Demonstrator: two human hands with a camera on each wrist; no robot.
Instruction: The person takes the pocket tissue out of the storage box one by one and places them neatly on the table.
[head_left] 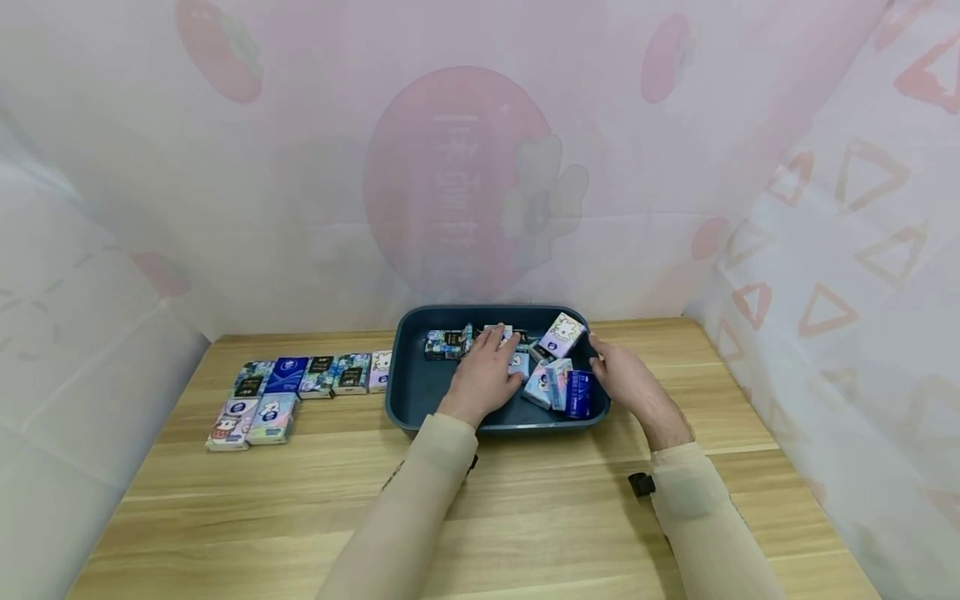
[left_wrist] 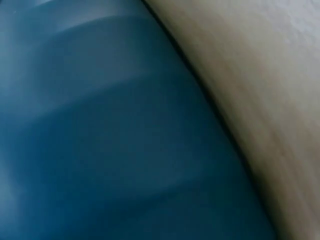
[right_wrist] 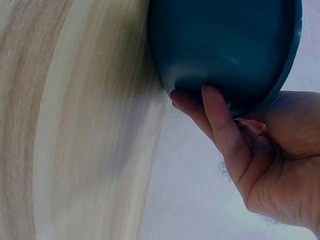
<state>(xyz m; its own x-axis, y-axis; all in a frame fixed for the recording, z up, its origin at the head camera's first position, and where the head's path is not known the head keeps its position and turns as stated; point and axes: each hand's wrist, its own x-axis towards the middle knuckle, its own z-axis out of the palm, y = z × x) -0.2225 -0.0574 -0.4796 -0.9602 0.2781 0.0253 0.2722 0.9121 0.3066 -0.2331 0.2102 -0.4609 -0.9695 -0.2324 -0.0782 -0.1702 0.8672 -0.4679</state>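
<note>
A dark teal plastic tray [head_left: 435, 425] stands on the table against the back wall, with several small tissue packs inside. My left hand [head_left: 483, 375] reaches into it from the front, fingers stretched over the packs in the middle. A light blue tissue pack [head_left: 519, 364] shows between its thumb and forefinger. The left wrist view has only the tray's blurred outer wall [left_wrist: 125, 125] and the tabletop. My right hand [right_wrist: 255, 155] grips the tray's right end, thumb over the rim and fingers against the outer wall. Near it inside lie a lilac tissue pack [head_left: 562, 335] and a dark blue one [head_left: 578, 393].
Left of the tray, several tissue packs lie flat in a back row, including a dark blue pack [head_left: 287, 375]. A pink-white pack [head_left: 232, 423] and a pale green-blue pack [head_left: 273, 417] lie in front of them. Patterned cloth walls [head_left: 315, 208] enclose the wooden table [head_left: 540, 517].
</note>
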